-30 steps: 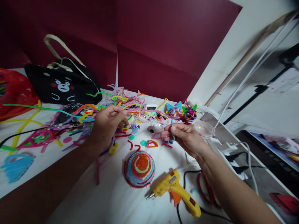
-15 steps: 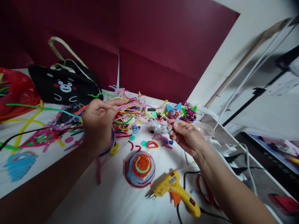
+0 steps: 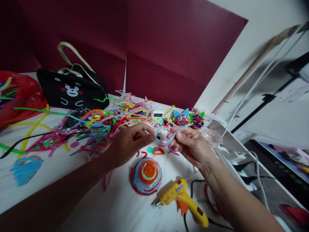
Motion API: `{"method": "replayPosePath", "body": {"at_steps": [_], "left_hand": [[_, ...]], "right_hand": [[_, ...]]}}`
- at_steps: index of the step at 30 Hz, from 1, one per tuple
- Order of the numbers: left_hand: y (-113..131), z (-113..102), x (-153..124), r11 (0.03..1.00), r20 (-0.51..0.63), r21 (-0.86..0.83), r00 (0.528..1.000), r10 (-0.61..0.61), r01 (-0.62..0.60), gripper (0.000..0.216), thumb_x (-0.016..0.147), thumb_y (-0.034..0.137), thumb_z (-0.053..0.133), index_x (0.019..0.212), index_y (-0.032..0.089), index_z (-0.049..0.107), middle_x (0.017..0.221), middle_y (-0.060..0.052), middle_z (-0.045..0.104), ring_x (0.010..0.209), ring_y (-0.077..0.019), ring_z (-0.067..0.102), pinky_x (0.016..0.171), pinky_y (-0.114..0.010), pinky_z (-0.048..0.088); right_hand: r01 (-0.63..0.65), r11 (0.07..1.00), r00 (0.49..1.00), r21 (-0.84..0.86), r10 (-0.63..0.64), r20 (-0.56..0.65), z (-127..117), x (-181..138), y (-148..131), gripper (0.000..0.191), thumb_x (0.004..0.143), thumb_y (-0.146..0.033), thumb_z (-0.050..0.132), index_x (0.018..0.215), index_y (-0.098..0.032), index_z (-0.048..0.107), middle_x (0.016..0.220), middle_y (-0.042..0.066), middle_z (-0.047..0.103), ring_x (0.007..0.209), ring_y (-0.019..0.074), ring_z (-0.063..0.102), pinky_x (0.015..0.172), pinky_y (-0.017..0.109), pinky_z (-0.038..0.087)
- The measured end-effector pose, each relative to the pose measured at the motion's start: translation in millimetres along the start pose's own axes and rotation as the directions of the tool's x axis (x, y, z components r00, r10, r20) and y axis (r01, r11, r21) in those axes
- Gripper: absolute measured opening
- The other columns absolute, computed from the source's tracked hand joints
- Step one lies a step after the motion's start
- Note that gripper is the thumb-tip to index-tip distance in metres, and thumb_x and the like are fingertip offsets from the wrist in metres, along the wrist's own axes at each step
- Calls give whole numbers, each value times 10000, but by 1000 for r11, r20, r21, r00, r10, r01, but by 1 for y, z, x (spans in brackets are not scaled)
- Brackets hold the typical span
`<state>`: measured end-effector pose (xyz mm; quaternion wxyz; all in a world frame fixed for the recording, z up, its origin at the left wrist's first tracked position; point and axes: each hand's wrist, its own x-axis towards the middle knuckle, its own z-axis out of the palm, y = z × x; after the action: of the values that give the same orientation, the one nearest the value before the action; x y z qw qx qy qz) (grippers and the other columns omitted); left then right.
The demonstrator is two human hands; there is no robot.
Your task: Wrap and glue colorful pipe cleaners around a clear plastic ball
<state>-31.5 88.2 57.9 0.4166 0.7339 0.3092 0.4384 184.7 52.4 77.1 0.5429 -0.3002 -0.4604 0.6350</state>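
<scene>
Maroon panels back a white desk (image 3: 72, 180) that is strewn with craft scraps. Over the middle of the desk, toward its far edge, the person's right hand (image 3: 191, 145) has its fingers curled shut around one end of a light-blue pipe cleaner (image 3: 170, 137). The pipe cleaner sags in a shallow curve leftward, off the surface. The left hand (image 3: 129, 141) reaches in from the other side, and its thumb and forefinger come almost together right at the strand's looped free end. I cannot tell whether they actually pinch it. Just behind the left hand sprawls a tangle of coloured pipe cleaners (image 3: 108, 120), which spreads toward the far left. A black tote bag (image 3: 72, 91) with a bear face stands at the far edge, and a red plastic bag (image 3: 21, 96) sits at the far left corner. Two small cat-face figures (image 3: 189, 118) sit side by side just beyond the right hand, with a clear plastic dome (image 3: 213, 137) to its right near the right edge. Nearer the person, a coiled dome (image 3: 146, 175) of orange, blue and red lies below the gap between the hands. A yellow glue gun (image 3: 181, 199) rests near the front right, and a blue fuzzy tuft (image 3: 24, 169) lies by the left edge.
</scene>
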Motion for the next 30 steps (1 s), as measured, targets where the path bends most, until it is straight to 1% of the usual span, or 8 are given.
{"method": "replayPosePath", "body": {"at_steps": [3,7,10,13,15,18,23,30], "left_hand": [[4,7,-1,979,39,-135,988,-147,151,305,777,458,692,854,176,603,511,109,346,414,-57,263,399,-198,186],[5,11,-2,933,-2,-274,970,-242,232,457,760,459,717,1080,215,501,543,123,481,363,-33,227,383,-180,185],[5,11,-2,937,-3,-285,977,-214,204,384,785,390,709,1100,226,562,519,119,465,355,-35,241,374,-178,167],[4,9,-2,955,-7,-238,983,-182,175,169,768,327,715,864,210,639,459,108,394,354,-48,274,369,-187,167],[2,7,-1,960,-24,-223,983,-180,170,136,742,305,730,773,209,639,437,100,385,357,-61,309,370,-193,188],[-3,6,0,969,-60,-201,985,-161,146,132,712,288,754,765,212,660,468,71,489,399,-89,425,388,-197,271],[-8,5,2,982,-105,-168,989,-103,84,177,687,237,774,845,204,701,674,-7,701,560,-138,602,483,-213,431],[-7,4,2,986,-148,-122,981,-127,110,146,705,235,760,820,191,682,544,46,590,433,-81,439,401,-181,299]], "right_hand": [[4,1000,1000,-17,-3,19,7,0,3,193,699,-262,879,857,-186,799,686,29,769,527,95,691,517,151,575],[16,998,1000,-56,-15,10,12,0,8,202,698,-286,879,857,-190,801,655,38,764,548,107,700,540,165,572],[22,995,999,-101,-24,-23,14,0,10,219,687,-304,883,852,-186,801,665,42,768,534,109,691,545,183,567],[26,989,996,-147,-38,-76,14,-1,12,194,672,-315,890,779,-185,795,645,35,759,520,109,674,529,192,549],[29,985,992,-171,-49,-113,13,0,12,186,658,-314,896,712,-180,779,616,26,743,501,102,652,509,190,527],[22,982,987,-186,-51,-151,12,0,12,204,638,-315,900,658,-170,757,575,16,714,495,100,630,501,195,511],[-23,983,981,-182,-13,-192,10,1,10,227,604,-312,898,618,-158,733,571,17,701,491,96,608,500,201,502],[-74,981,972,-179,30,-232,3,0,15,258,611,-289,864,530,-166,652,546,20,679,475,101,589,490,211,458]]}}
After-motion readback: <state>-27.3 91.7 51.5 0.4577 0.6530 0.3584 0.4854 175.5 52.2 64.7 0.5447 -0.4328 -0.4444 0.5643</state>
